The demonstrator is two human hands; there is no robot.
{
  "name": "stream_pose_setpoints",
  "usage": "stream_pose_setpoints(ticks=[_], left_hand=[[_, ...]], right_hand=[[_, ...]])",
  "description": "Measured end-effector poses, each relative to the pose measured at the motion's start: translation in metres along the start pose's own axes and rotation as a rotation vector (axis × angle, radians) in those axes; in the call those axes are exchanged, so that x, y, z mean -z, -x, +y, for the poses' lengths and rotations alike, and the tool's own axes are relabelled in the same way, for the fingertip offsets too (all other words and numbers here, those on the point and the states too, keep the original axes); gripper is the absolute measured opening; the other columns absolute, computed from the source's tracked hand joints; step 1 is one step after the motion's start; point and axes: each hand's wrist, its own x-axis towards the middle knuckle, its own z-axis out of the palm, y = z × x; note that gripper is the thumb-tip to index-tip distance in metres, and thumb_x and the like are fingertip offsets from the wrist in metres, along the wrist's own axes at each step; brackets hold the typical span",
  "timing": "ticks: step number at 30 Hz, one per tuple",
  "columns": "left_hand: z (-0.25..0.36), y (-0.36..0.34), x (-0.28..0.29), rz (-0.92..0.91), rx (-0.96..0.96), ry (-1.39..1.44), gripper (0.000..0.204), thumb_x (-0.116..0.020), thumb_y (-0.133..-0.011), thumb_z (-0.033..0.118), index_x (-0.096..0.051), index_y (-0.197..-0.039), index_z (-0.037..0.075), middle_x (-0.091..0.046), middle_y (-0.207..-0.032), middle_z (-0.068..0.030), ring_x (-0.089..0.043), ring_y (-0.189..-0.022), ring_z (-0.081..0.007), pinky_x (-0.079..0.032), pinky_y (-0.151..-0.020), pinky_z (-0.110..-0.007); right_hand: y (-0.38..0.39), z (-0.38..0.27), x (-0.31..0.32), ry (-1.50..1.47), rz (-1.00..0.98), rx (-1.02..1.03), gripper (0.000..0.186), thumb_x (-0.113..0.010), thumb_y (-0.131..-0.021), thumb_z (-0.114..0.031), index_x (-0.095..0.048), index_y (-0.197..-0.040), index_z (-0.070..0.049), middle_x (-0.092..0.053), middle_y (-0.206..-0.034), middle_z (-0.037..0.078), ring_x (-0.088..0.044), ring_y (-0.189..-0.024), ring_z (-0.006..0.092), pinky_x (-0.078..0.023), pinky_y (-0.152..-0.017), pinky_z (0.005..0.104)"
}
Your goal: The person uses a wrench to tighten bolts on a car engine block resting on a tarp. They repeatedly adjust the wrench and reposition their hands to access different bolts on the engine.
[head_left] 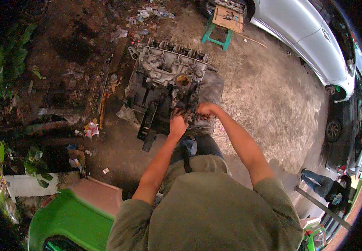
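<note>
In front of me stands a large, greasy car engine (160, 67), with grey metal castings at its far end and blackened parts nearer to me. A round brownish opening (183, 80) faces up on it. My left hand (179, 121) is at the engine's near edge, its fingers curled among dark parts. Just right of it, my right hand (206, 109) is bent at the wrist, with its fingers closed against the near right corner. Both hands look smeared with dirt. What lies in the fingers is too small and dark to make out. A long black bracket-like part (148, 119) juts toward me at the left.
Grey cloth (212, 85) lies along the engine's right side. Beyond are a green stool (215, 39) with a wooden board (227, 19) and a silver car (291, 23). A green car (72, 215) is at lower left, litter (91, 129) at left, another person (333, 190) at right.
</note>
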Motion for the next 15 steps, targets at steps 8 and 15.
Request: stream_pose_setpoints(ticks=[8,15], left_hand=[[0.009,-0.001,0.007,-0.08,0.16,0.094,0.045,-0.07,-0.07,0.008,-0.068,-0.113,0.021,-0.061,-0.122,-0.004,-0.044,-0.127,-0.0327,-0.04,-0.104,-0.044],[0.014,-0.006,0.023,-0.193,0.027,-0.114,0.045,-0.072,-0.07,0.012,-0.067,-0.114,0.021,-0.062,-0.119,-0.0057,-0.047,-0.124,-0.0315,-0.04,-0.104,-0.042]], right_hand=[[0.001,0.029,-0.013,-0.752,-0.118,0.066,0.016,-0.053,-0.076,-0.009,-0.052,-0.061,-0.005,-0.045,-0.055,0.002,-0.037,-0.042,0.0143,-0.03,-0.039,0.0354],[-0.069,0.087,-0.05,-0.315,-0.07,0.236,0.011,-0.053,-0.071,-0.005,-0.062,-0.065,-0.003,-0.057,-0.06,0.008,-0.048,-0.044,0.0214,-0.04,-0.042,0.0388]])
